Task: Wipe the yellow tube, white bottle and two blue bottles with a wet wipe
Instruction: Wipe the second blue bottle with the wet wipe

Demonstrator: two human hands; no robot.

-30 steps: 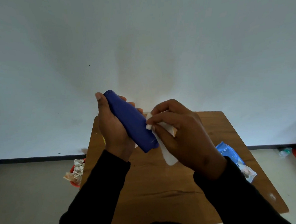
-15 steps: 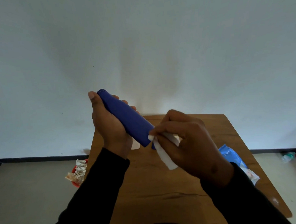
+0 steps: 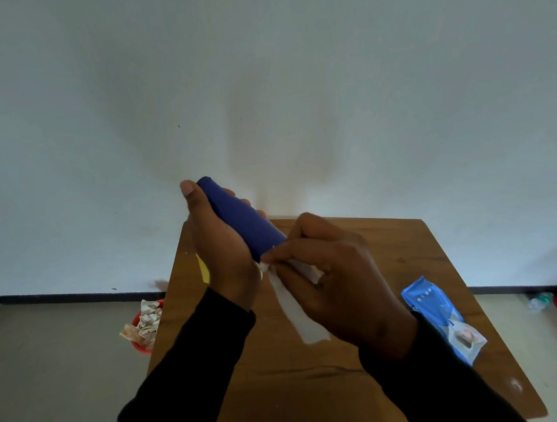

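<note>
Left hand (image 3: 222, 247) was clamped around the blue bottle (image 3: 245, 221), held up above the far edge of the table (image 3: 387, 256), bottle tilted with its narrow end up and away from me and its lower end pointing down toward my right hand (image 3: 333, 282). Right hand was pinched on the wet wipe (image 3: 305, 320), fingers closed on the folded part, the loose tail hanging down toward the tabletop. Change over the last second: the wipe had travelled down the bottle. A second before, my right fingers were partway up the body; half a second before, near the lower end; at this moment they were right at the bottom rim, wipe touching the base and most of the blue body bare above it. Left hand had also raised the bottle a little. My read: that was one full lengthwise pass finishing, so this bottle was close to done, pending a turn for the far side, which I couldn't see. Other task items: only a sliver of the yellow tube (image 3: 203, 270) showed on the table, behind my left wrist; white bottle and second blue bottle weren't in view, so I couldn't judge overall progress. Writing: none legible. The bottle side facing me was plain blue, no label visible. The wipes pack (image 3: 440, 318) lay on the right side of the table, blue with white dots and some print, too small to read. A red bin of crumpled wipes (image 3: 145, 323) sat on the floor left of the table.
</note>
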